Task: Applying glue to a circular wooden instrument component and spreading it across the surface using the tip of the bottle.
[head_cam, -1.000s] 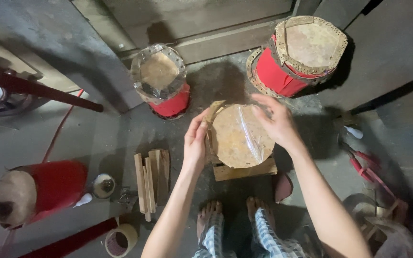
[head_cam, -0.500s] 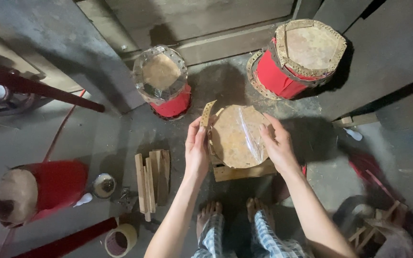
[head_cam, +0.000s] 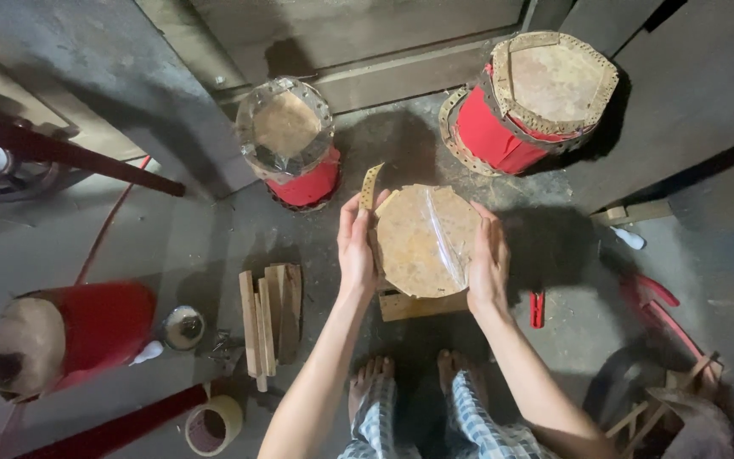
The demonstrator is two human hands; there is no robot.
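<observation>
On the concrete floor [head_cam: 172, 246], seen from the head camera, a round drum [head_cam: 425, 240] stands on a small wooden block [head_cam: 418, 304] just in front of the person's bare feet [head_cam: 414, 374]. Its top is a tan hide skin under a clear plastic sheet that shines in one stripe. The left hand [head_cam: 356, 246] lies flat against the left side of the drum, fingers straight and close together, thumb on the rim. The right hand [head_cam: 488, 259] presses the right side in the same way, palm on the edge. Neither hand pinches anything; both only clasp the drum between them. A pale perforated strip [head_cam: 370, 187] stands up just beside the left fingertips, touching the rim.

The drum looks light enough for two hands, with a stiff body. The skin seems taut and the plastic film probably slippery, so I judge the sides are the better place to hold, not the top.

Behind it stand two red drums: a smaller one [head_cam: 292, 144] also covered with clear film, and a bigger one [head_cam: 537, 102] with a rough leather edge full of holes. A third red drum [head_cam: 61, 336] lies on its side at the left. Near it are a small metal bowl [head_cam: 184, 327], a bundle of wooden sticks [head_cam: 269, 319] and a roll of tape [head_cam: 212, 423]. A red clip-like tool [head_cam: 537, 308] lies to the right of the block. I see no label or sign on any of these things.
</observation>
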